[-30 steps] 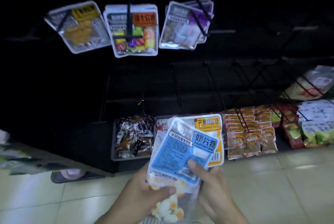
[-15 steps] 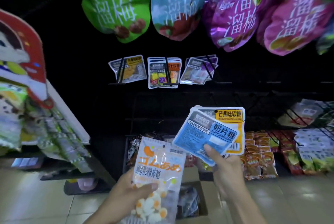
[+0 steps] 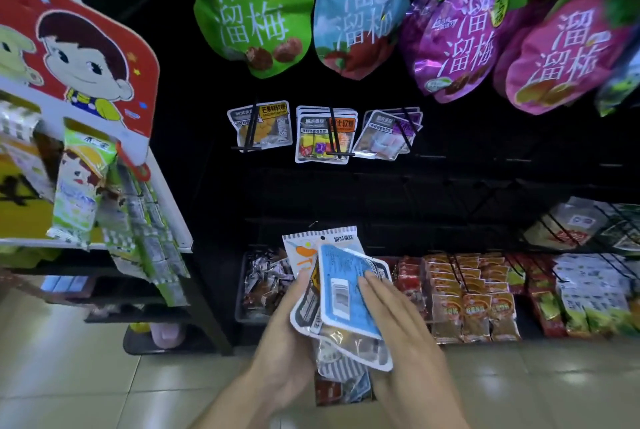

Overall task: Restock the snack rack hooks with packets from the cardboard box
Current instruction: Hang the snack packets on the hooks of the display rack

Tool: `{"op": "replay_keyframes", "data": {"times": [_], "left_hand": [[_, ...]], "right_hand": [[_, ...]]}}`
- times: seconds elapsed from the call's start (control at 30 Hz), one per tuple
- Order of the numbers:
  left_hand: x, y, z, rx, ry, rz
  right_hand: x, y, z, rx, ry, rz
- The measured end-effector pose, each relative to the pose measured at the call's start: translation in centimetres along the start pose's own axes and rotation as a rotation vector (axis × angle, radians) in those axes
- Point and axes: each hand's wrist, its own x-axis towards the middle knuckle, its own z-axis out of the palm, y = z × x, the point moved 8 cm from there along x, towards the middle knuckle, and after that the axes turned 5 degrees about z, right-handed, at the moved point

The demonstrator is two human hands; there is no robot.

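The blue packet (image 3: 346,269) now overlaps the white packet (image 3: 298,250) gripped by the left hand (image 3: 287,331), with the right hand (image 3: 401,321) lying flat-fingered on it.

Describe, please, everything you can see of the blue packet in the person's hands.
The blue packet is a flat, glossy plastic pouch with a white rim, rounded corners and a white barcode label. It lies tilted atop the other packets gripped by the left hand; the straight fingers of the right hand rest on its right side.

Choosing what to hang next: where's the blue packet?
Low centre of the head view: the blue packet tops the stack in the left hand, the right hand resting on it.
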Motion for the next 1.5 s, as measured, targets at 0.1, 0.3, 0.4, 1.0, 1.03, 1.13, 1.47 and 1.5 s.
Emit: {"op": "replay_keyframes", "data": {"times": [0.1,0.3,0.4,1.0,1.03,1.13,1.47,1.5], "left_hand": [[0.1,-0.7,0.4,0.003,0.027,-0.038],[2.5,-3.6,0.7,0.064,0.196,-0.076],[4.3,-4.6,2.4,0.029,0.19,-0.024],[7.4,-9.5,1.6,0.138,0.502,0.096],[7.1,-9.4,1.0,0.133,0.509,0.102],[5.9,-9.0,-0.9,0.098,0.542,0.109],[3.8,-10.8,-8.1,0.153,0.493,0.001],[3.7,-11.2,-9.5,0.208,0.504,0.022]], "right_hand": [[-0.4,1.7,1.8,0.006,-0.429,-0.013],[0.4,5.3,-0.4,0.332,-0.482,-0.054],[1.4,7.7,-3.1,0.48,-0.249,-0.007],[7.0,17.7,-3.3,1.108,-0.175,0.364],[7.3,17.4,-2.8,1.016,-0.299,0.345],[7.4,16.2,-1.4,0.825,-0.527,0.269],[5.3,14.9,10.1,0.677,-0.408,0.421],[4.9,14.8,11.8,0.654,-0.38,0.411]]}}
